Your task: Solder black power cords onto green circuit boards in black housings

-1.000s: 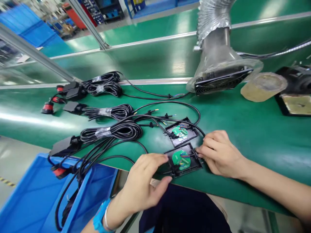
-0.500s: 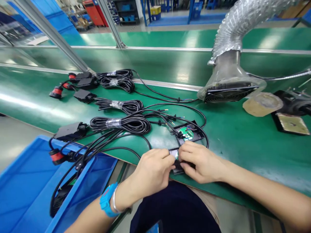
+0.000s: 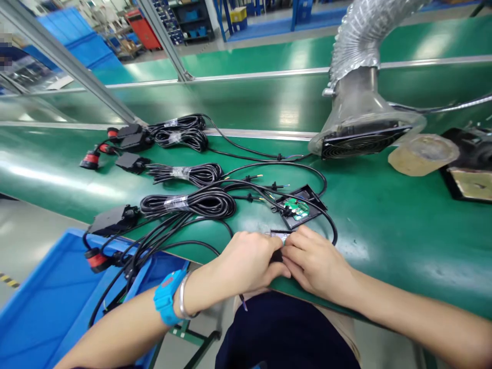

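At the front edge of the green bench, my left hand [image 3: 249,260] and my right hand [image 3: 315,261] meet over a small black plastic case [image 3: 278,234]. Both hands are closed on it, fingers curled and fingertips almost touching. My left thumb reaches across toward the right fingers. Most of the case is hidden; only its far rim and a pale inside show. Just beyond lies a second, open black case [image 3: 317,209] holding a green circuit board [image 3: 296,208], with a black cable running to it.
Several bundled black cables [image 3: 207,202] with black boxes [image 3: 113,219] and red-black plugs [image 3: 97,259] lie to the left. A blue bin [image 3: 49,287] stands at front left. A fume hood [image 3: 357,118] hangs at the right, near a yellowish block [image 3: 423,155] and a sponge tray [image 3: 474,184].
My left hand has turned over the small case, its thumb now stretched toward my right hand. Less of the case shows between the hands. The camera view has tilted slightly.
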`<action>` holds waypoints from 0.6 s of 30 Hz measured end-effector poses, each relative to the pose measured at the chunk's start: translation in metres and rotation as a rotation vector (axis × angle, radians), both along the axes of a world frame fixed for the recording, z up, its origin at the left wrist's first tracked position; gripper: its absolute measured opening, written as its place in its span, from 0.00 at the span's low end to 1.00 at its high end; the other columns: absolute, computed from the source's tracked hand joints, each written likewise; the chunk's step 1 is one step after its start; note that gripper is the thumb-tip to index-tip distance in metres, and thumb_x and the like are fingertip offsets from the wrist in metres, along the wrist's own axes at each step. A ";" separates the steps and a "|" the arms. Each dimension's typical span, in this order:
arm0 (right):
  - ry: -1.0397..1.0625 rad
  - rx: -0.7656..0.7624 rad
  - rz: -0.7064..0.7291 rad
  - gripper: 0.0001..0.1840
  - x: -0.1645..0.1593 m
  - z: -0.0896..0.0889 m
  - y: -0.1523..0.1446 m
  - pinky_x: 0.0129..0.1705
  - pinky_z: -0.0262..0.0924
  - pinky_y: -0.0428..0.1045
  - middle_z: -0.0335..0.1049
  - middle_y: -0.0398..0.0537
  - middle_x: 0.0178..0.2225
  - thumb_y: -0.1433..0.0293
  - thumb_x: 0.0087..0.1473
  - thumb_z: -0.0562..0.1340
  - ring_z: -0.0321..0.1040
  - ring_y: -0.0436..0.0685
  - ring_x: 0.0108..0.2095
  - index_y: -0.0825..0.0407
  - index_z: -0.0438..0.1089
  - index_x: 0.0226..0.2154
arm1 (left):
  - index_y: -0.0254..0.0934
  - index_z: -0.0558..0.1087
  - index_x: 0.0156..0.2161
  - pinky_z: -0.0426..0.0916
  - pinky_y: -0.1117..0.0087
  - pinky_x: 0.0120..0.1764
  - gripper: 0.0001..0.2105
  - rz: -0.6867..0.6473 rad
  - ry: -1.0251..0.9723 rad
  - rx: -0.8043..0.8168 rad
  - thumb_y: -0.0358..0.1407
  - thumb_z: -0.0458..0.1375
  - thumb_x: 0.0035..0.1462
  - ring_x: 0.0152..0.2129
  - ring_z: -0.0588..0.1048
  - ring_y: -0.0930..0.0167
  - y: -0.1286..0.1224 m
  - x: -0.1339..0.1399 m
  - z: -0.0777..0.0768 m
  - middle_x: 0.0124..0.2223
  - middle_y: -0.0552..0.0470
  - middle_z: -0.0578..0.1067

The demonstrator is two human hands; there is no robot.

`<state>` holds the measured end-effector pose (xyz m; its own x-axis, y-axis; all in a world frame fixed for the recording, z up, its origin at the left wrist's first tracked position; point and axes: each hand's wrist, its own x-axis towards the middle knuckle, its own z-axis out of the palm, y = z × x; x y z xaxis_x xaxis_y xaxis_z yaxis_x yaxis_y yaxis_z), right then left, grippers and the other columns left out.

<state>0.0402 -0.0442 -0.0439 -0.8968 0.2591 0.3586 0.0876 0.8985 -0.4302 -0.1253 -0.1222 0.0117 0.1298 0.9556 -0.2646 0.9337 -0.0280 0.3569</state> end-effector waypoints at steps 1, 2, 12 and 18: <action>-0.002 -0.001 0.002 0.15 0.000 0.000 0.000 0.33 0.51 0.49 0.62 0.49 0.27 0.72 0.61 0.53 0.52 0.53 0.31 0.56 0.69 0.26 | 0.39 0.71 0.31 0.56 0.71 0.25 0.12 -0.005 -0.024 -0.027 0.47 0.61 0.52 0.24 0.73 0.68 0.004 -0.002 0.001 0.27 0.56 0.75; -0.007 -0.006 0.004 0.15 0.000 -0.001 -0.001 0.33 0.51 0.49 0.61 0.49 0.27 0.72 0.61 0.53 0.52 0.53 0.31 0.56 0.69 0.26 | 0.40 0.71 0.31 0.55 0.72 0.25 0.11 -0.007 -0.051 -0.053 0.46 0.61 0.51 0.23 0.72 0.69 0.007 -0.003 0.002 0.26 0.57 0.74; -0.021 -0.050 0.000 0.14 -0.001 -0.004 -0.003 0.31 0.49 0.50 0.61 0.46 0.24 0.74 0.59 0.54 0.52 0.53 0.29 0.54 0.67 0.23 | 0.38 0.65 0.26 0.54 0.75 0.23 0.05 -0.146 -0.087 -0.161 0.35 0.56 0.49 0.18 0.65 0.75 0.018 -0.009 0.004 0.23 0.59 0.69; 0.004 -0.142 -0.001 0.12 -0.001 -0.004 -0.005 0.30 0.46 0.49 0.62 0.45 0.25 0.75 0.57 0.56 0.52 0.53 0.29 0.54 0.64 0.23 | 0.38 0.68 0.30 0.58 0.75 0.24 0.00 -0.146 -0.142 -0.087 0.31 0.55 0.51 0.20 0.66 0.75 0.010 -0.019 0.002 0.25 0.57 0.69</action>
<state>0.0389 -0.0489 -0.0483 -0.8951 0.3080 0.3223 0.0859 0.8285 -0.5533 -0.1443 -0.1124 0.0139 0.3068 0.8985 -0.3139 0.8620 -0.1225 0.4918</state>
